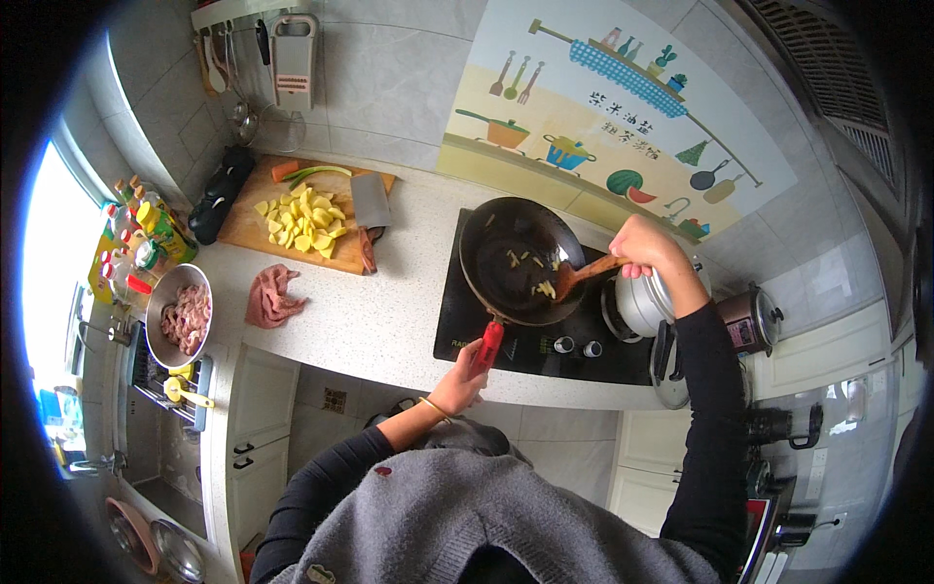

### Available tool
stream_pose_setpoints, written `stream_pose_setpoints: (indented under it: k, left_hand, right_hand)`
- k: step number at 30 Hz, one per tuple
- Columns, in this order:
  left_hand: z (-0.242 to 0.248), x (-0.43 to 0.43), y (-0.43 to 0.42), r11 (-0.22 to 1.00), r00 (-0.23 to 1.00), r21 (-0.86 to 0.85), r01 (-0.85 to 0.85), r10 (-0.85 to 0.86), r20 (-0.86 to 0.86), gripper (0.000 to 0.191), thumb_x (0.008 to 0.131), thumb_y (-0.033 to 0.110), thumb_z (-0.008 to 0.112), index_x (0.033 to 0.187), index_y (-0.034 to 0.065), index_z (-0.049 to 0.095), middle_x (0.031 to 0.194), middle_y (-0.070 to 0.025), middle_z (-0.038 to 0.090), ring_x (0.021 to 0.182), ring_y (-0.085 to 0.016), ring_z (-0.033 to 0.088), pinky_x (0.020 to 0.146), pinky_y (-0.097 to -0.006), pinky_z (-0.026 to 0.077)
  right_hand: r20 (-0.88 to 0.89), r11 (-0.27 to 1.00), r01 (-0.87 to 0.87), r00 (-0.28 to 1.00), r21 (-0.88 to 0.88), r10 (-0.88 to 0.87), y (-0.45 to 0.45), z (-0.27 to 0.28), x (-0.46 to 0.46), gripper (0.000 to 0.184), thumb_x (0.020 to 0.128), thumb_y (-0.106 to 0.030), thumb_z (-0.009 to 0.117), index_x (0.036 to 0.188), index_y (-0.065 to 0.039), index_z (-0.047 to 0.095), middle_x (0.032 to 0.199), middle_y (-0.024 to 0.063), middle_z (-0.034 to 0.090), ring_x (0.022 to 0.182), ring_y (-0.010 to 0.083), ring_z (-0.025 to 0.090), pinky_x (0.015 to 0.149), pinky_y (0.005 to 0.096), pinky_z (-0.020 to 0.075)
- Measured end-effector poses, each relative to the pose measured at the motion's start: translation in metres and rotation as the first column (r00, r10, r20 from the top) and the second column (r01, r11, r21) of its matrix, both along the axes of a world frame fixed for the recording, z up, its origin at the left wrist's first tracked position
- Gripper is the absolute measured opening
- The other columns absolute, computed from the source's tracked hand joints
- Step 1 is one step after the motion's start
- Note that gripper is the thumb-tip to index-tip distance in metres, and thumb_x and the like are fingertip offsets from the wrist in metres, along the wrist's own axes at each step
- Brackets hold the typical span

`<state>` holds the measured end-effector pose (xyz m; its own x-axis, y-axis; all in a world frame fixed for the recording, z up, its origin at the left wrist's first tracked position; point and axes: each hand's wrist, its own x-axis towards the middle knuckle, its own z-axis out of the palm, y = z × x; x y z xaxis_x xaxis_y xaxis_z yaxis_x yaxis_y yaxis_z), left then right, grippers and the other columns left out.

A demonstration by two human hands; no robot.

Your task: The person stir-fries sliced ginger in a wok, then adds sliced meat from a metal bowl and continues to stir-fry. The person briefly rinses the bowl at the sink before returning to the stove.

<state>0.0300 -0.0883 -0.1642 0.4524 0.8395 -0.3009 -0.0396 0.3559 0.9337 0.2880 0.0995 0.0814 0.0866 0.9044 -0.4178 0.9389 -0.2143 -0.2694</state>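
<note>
My left hand [460,383] grips the red handle [487,347] of a dark wok [503,281] on the black cooktop [456,336]. A wooden spatula [595,269] is held by its handle end in my right hand [642,244]. Its blade rests inside the wok at the right, against small pale pieces of food [544,289] that look like chopped garlic or ginger. More of these bits lie scattered over the wok's oily bottom.
A silver pot [638,303] stands right of the wok, with a glass lid [670,387] before it. Left are a cutting board [241,226] bearing sliced potatoes [305,219] and a cleaver [371,201], a pink cloth [274,296], and a metal bowl [155,321] of raw meat [186,319] near the sink [164,467].
</note>
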Motion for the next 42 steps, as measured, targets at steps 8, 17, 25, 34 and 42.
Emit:
stream_pose_setpoints:
  k: [8, 17, 25, 34, 42]
  left_hand:
    - [-0.004, 0.0, -0.001, 0.999, 1.0, -0.045, -0.008, 0.008, 0.014, 0.065, 0.088, 0.012, 0.052, 0.144, 0.02, 0.02, 0.084, -0.0091, 0.059, 0.051, -0.015, 0.056, 0.046, -0.0287, 0.047]
    - [-0.006, -0.003, 0.0, 0.999, 1.0, -0.025, 0.025, -0.024, 0.017, 0.067, 0.09, 0.008, 0.052, 0.146, 0.0229, 0.017, 0.085, -0.0072, 0.061, 0.057, -0.012, 0.059, 0.048, -0.0255, 0.047]
    - [-0.005, -0.003, 0.001, 0.999, 0.999, -0.041, 0.016, -0.014, 0.038, 0.068, 0.091, 0.009, 0.054, 0.146, 0.023, 0.017, 0.085, -0.0078, 0.062, 0.059, -0.013, 0.06, 0.048, -0.026, 0.048]
    - [-0.003, -0.004, -0.001, 0.999, 0.998, -0.035, 0.001, 0.001, 0.061, 0.069, 0.088, 0.011, 0.059, 0.145, 0.019, 0.021, 0.084, -0.0084, 0.063, 0.057, -0.014, 0.061, 0.047, -0.0262, 0.048]
    - [-0.004, -0.005, -0.001, 1.0, 0.999, -0.025, -0.015, 0.016, 0.032, 0.07, 0.086, 0.014, 0.061, 0.144, 0.0183, 0.023, 0.085, -0.0094, 0.064, 0.056, -0.015, 0.061, 0.048, -0.0267, 0.049]
  right_hand:
    - [0.542, 0.834, -0.489, 0.787, 0.256, 0.295, 0.0, -0.049, 0.014, 0.022, 0.078, -0.01, 0.067, 0.098, -0.002, 0.068, 0.087, 0.0231, 0.065, 0.086, 0.0393, 0.063, 0.076, 0.0462, 0.0502]
    - [0.104, 0.957, -0.285, 0.952, -0.06, 0.289, -0.033, -0.015, 0.002, 0.018, 0.08, -0.002, 0.062, 0.097, 0.003, 0.068, 0.072, 0.0199, 0.066, 0.055, 0.0246, 0.065, 0.048, 0.037, 0.0512]
    - [0.183, 0.99, -0.139, 0.974, 0.028, 0.131, -0.032, -0.034, 0.006, 0.022, 0.088, -0.007, 0.057, 0.097, 0.012, 0.063, 0.069, 0.0174, 0.066, 0.051, 0.0209, 0.065, 0.043, 0.0335, 0.0509]
    - [-0.003, 0.892, -0.338, 0.935, 0.299, 0.355, -0.008, -0.091, 0.02, 0.025, 0.079, -0.007, 0.065, 0.103, -0.003, 0.067, 0.081, 0.0167, 0.068, 0.074, 0.0294, 0.067, 0.062, 0.0398, 0.0531]
    - [0.133, 0.771, -0.608, 0.794, 0.19, 0.593, -0.056, -0.016, -0.008, 0.025, 0.071, -0.002, 0.067, 0.096, -0.003, 0.069, 0.089, 0.0202, 0.066, 0.09, 0.0367, 0.063, 0.079, 0.0429, 0.05]
